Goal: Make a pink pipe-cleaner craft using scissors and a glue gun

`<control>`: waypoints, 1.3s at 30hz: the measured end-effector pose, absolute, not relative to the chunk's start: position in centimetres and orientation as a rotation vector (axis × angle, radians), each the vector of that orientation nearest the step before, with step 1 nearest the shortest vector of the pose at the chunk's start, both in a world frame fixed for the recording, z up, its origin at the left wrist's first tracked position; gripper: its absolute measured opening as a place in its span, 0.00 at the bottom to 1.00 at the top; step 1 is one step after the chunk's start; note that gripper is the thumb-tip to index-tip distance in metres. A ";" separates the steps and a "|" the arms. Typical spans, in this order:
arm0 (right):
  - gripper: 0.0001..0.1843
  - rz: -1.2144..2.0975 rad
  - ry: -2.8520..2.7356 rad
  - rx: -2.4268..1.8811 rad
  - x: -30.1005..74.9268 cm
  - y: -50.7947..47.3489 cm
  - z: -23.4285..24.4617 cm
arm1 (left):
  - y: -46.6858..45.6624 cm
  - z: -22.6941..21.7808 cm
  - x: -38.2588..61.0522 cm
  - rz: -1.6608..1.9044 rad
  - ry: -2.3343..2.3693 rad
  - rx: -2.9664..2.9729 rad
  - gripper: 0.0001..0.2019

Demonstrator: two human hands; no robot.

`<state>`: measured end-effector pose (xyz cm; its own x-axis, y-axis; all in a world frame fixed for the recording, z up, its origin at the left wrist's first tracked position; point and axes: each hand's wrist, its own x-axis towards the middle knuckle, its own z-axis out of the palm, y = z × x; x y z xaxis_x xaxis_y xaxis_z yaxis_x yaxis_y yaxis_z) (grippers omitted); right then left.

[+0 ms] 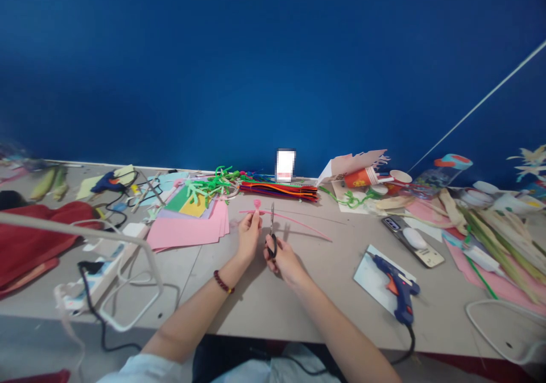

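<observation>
A pink pipe cleaner [305, 225] with a small coiled pink knot at its top is pinched between the fingers of my left hand [251, 230]. One long end runs out to the right over the table, and a short end sticks out to the left. My right hand [282, 258] grips a pair of scissors [272, 224] by the black handles, blades pointing up and away from me. The blades stand beside the pink stem, just right of my left fingertips; whether they touch it I cannot tell.
Behind my hands lies a bundle of coloured pipe cleaners [281, 190], with a phone [285, 165] propped behind it. Pink paper sheets [183, 232] and a power strip [102, 269] are at left. A blue glue gun [396, 286] and a dark phone [412, 241] lie at right.
</observation>
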<state>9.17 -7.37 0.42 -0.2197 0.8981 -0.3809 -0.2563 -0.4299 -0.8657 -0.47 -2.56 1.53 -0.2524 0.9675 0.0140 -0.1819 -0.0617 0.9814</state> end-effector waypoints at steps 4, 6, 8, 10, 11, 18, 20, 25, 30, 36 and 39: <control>0.27 1.768 -0.868 -1.212 9.2 -7.5 0.6 | -2.6 1.6 -0.5 1.495 1.243 0.989 0.20; 0.26 1.758 -0.876 -1.225 9.3 -7.5 0.7 | -2.7 1.7 -0.5 1.489 1.240 0.996 0.20; 0.26 1.751 -0.879 -1.237 9.3 -7.5 0.7 | -2.7 1.7 -0.6 1.487 1.237 0.997 0.20; 0.26 1.750 -0.879 -1.242 9.4 -7.5 0.7 | -2.6 1.7 -0.6 1.488 1.241 0.998 0.20; 0.26 1.750 -0.882 -1.241 9.4 -7.5 0.8 | -2.6 1.7 -0.6 1.492 1.244 0.999 0.19; 0.26 1.756 -0.867 -1.230 9.3 -7.6 0.8 | -2.3 1.5 -0.6 1.528 1.207 0.992 0.17; 0.27 1.749 -0.868 -1.220 9.3 -7.5 0.7 | -2.3 1.5 -0.6 1.522 1.208 0.965 0.17; 0.27 1.745 -0.876 -1.211 9.4 -7.5 0.4 | -2.4 1.9 -0.6 1.511 1.222 0.946 0.17; 0.27 1.760 -0.867 -1.193 9.4 -7.5 0.3 | -2.7 2.2 -0.6 1.498 1.235 0.983 0.17; 0.28 1.754 -0.858 -1.193 9.4 -7.3 0.1 | -2.5 1.8 -0.5 1.524 1.214 0.977 0.18; 0.27 1.721 -0.868 -1.193 9.4 -7.4 0.4 | -2.3 1.5 -0.5 1.524 1.212 0.971 0.18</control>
